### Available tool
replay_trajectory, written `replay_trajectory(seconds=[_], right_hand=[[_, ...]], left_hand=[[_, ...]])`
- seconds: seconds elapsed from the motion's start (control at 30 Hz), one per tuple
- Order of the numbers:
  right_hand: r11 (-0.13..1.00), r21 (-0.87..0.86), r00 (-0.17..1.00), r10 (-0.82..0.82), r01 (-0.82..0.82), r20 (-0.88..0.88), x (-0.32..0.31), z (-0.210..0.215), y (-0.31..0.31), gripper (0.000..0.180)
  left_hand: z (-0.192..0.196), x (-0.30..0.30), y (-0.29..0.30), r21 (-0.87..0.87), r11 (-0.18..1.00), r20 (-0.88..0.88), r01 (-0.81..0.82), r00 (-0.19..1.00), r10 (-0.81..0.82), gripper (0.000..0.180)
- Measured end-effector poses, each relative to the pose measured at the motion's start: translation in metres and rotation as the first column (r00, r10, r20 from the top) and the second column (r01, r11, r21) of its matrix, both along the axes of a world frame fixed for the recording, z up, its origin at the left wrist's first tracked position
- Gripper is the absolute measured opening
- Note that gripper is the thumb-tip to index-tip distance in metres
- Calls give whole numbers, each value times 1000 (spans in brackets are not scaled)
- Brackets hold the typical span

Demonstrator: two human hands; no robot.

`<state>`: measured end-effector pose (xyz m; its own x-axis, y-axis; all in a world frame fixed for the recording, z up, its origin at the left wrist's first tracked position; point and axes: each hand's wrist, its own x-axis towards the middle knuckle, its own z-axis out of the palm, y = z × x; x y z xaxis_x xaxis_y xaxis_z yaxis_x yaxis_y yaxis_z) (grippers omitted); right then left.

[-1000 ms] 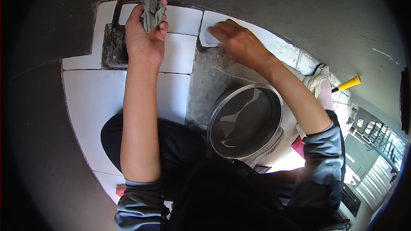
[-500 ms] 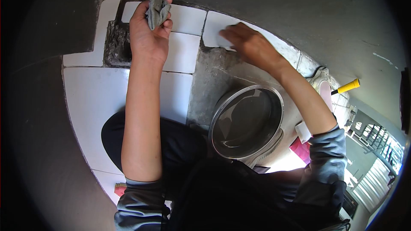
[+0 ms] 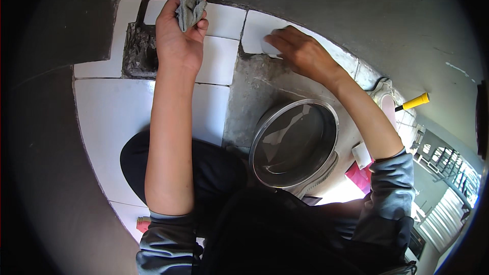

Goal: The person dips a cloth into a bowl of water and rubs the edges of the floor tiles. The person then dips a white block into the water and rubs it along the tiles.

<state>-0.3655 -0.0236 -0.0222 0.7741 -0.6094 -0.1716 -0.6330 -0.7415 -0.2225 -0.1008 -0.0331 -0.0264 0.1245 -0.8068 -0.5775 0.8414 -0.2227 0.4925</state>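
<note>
My left hand [image 3: 178, 40] is raised over the white floor tiles and grips a crumpled grey rag [image 3: 189, 4] between fingers and thumb. My right hand [image 3: 300, 51] lies palm down on a white tile [image 3: 257, 31] at the far edge of the tiled patch, fingers pressed on its surface. Between the tiles runs a bare strip of grey mortar [image 3: 257, 97].
A round metal bowl [image 3: 295, 142] holding water stands on the floor by my right forearm. A rough dark gap [image 3: 138, 51] with no tile lies left of my left hand. A yellow-handled tool [image 3: 415, 102] lies at the far right. Grey concrete surrounds the tiles.
My left hand has lifted the rag slightly farther away. My right hand has slid a little to the right over the far tile.
</note>
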Motion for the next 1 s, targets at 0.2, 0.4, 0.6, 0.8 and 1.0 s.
replay_trajectory(seconds=[0.2,0.4,0.6,0.8,1.0], right_hand=[[998,-35,991,61,-57,115,39,-5,2,51],[997,-57,998,55,-54,23,6,0,-3,46],[993,-49,992,107,-104,66,38,-3,-1,53],[999,-41,998,31,-29,49,3,-6,-3,54],[994,-63,986,101,-93,131,38,-6,-3,50]], left_hand=[[-6,4,5,16,1000,8,-4,1000,4,23],[0,0,-1,23,1000,61,9,998,-11,29],[-5,5,5,11,1000,-15,-7,1000,7,18],[-2,4,1,-3,1000,-18,-5,1000,5,18],[-4,5,5,17,1000,-8,-7,1000,7,18]])
